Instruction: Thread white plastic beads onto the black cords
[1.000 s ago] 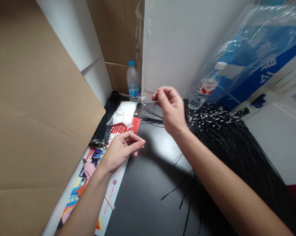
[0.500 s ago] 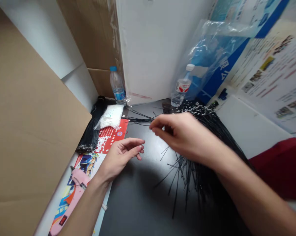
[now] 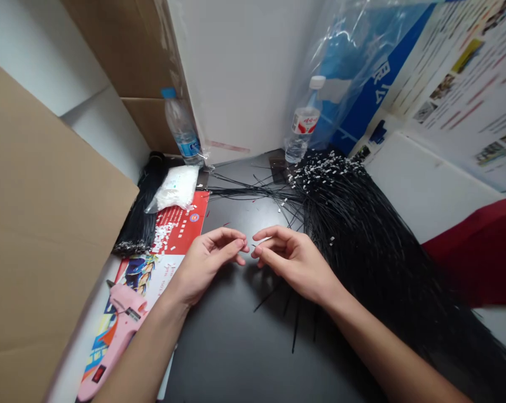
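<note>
Left hand and right hand pinched closed, contents unclear, over bare glossy tabletop; thin black wire heap crowds right.

both arms are reaching forward from the bottom edge, bare to past the wrists. the left forearm is running up from the lower left and the right forearm from the lower right, so the two are converging toward the middle. the left hand is turning its palm inward, fingers curling, thumb and forefinger closing together at the tips. the right hand is facing it, knuckles up, fingers bent, thumb and forefinger pinching too. the fingertips of the two hands are almost meeting; whether they are touching is hard to tell.
</note>
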Available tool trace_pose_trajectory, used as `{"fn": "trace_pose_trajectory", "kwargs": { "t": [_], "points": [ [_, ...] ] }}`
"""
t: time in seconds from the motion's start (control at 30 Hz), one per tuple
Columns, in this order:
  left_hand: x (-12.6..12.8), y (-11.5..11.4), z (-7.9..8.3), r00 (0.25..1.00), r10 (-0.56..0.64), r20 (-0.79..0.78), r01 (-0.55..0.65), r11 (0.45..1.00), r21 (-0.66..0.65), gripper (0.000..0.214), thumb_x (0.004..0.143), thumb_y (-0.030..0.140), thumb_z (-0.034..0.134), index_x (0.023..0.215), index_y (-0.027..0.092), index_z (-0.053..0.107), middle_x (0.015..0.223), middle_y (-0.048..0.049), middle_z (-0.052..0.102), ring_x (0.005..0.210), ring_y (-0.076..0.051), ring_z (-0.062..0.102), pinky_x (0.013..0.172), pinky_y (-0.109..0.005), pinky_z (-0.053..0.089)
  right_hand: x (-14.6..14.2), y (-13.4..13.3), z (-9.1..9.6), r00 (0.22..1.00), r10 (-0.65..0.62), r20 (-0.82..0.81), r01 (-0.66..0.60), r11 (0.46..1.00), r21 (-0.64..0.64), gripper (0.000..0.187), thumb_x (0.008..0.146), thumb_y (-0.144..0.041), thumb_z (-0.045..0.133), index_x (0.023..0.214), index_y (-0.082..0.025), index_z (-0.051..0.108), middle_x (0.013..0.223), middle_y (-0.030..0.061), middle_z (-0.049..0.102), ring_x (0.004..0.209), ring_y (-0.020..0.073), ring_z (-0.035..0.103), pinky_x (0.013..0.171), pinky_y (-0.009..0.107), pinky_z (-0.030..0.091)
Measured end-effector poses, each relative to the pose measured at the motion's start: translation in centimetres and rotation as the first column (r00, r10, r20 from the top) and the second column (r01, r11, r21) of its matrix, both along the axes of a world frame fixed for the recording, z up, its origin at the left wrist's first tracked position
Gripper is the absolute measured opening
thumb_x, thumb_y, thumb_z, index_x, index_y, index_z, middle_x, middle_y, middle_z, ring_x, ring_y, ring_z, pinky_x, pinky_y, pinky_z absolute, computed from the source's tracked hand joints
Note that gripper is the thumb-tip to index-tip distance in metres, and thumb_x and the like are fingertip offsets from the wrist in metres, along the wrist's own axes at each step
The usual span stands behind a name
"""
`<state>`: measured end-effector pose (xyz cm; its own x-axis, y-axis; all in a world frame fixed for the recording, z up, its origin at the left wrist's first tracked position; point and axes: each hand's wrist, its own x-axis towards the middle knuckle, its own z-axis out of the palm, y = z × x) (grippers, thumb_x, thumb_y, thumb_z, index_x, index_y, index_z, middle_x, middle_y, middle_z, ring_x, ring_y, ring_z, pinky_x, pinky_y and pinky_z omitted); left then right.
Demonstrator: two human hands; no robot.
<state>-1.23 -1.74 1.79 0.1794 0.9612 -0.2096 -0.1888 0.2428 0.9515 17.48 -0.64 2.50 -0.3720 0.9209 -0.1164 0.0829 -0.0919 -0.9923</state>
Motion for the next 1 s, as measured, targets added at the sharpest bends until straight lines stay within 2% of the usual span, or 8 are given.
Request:
{"fn": "trace_pose_trajectory", "kwargs": {
  "t": [0.2, 0.5, 0.73, 0.87, 1.0],
  "points": [
    [0.5, -0.1, 0.0, 0.999, -0.042, 0.012, 0.042, 0.998, -0.052, 0.017, 0.081, 0.031, 0.077, 0.089, 0.017, 0.07, 0.084, 0.0, 0.072, 0.067, -0.01, 0.066, 0.069, -0.021, 0.05, 0.4, -0.5, -0.5, 0.998, -0.031, -0.048, 0.03, 0.999, -0.021, 0.022, 0.083, -0.033, 0.07, 0.094, -0.017, 0.061, 0.077, 0.0027, 0.073, 0.07, 0.0137, 0.07, 0.068, 0.026, 0.055],
    [0.6, 0.0, -0.1, 0.999, -0.03, -0.026, 0.028, 0.997, -0.075, 0.023, 0.078, 0.033, 0.079, 0.089, 0.016, 0.07, 0.084, -0.0022, 0.074, 0.066, -0.011, 0.066, 0.068, -0.023, 0.05, 0.7, -0.3, -1.1, 0.999, -0.003, 0.032, 0.003, 1.0, 0.02, 0.016, 0.086, -0.03, 0.066, 0.087, -0.014, 0.067, 0.075, 0.0033, 0.071, 0.067, 0.0111, 0.066, 0.064, 0.023, 0.05],
    [0.5, 0.0, -0.5, 1.0, -0.002, -0.029, -0.001, 0.995, -0.103, 0.022, 0.073, 0.031, 0.084, 0.086, 0.016, 0.075, 0.078, 0.0002, 0.073, 0.062, -0.008, 0.065, 0.063, -0.019, 0.049, 0.6, -0.3, -0.7, 0.998, -0.007, -0.07, 0.005, 1.0, -0.03, 0.017, 0.083, -0.03, 0.07, 0.084, -0.013, 0.067, 0.072, 0.0012, 0.067, 0.061, 0.0086, 0.061, 0.06, 0.021, 0.048],
    [0.6, -0.2, -0.4, 0.999, -0.043, -0.009, 0.041, 0.992, -0.119, 0.019, 0.072, 0.028, 0.085, 0.085, 0.016, 0.077, 0.077, -0.0008, 0.074, 0.066, -0.009, 0.066, 0.067, -0.02, 0.052, 0.6, -0.4, -0.3, 0.993, 0.037, -0.113, -0.049, 0.994, -0.102, 0.018, 0.081, -0.03, 0.072, 0.082, -0.013, 0.064, 0.066, -0.001, 0.064, 0.056, 0.0074, 0.056, 0.055, 0.019, 0.045],
    [0.7, -0.2, -0.2, 0.993, -0.12, 0.02, 0.122, 0.988, -0.093, 0.014, 0.075, 0.028, 0.083, 0.082, 0.017, 0.079, 0.072, 0.0, 0.073, 0.067, -0.008, 0.066, 0.069, -0.018, 0.052, 0.6, -0.6, -0.1, 0.992, 0.076, -0.097, -0.086, 0.991, -0.104, 0.02, 0.085, -0.032, 0.067, 0.08, -0.013, 0.062, 0.061, -0.003, 0.058, 0.051, 0.0055, 0.05, 0.05, 0.017, 0.04]
  ]
}}
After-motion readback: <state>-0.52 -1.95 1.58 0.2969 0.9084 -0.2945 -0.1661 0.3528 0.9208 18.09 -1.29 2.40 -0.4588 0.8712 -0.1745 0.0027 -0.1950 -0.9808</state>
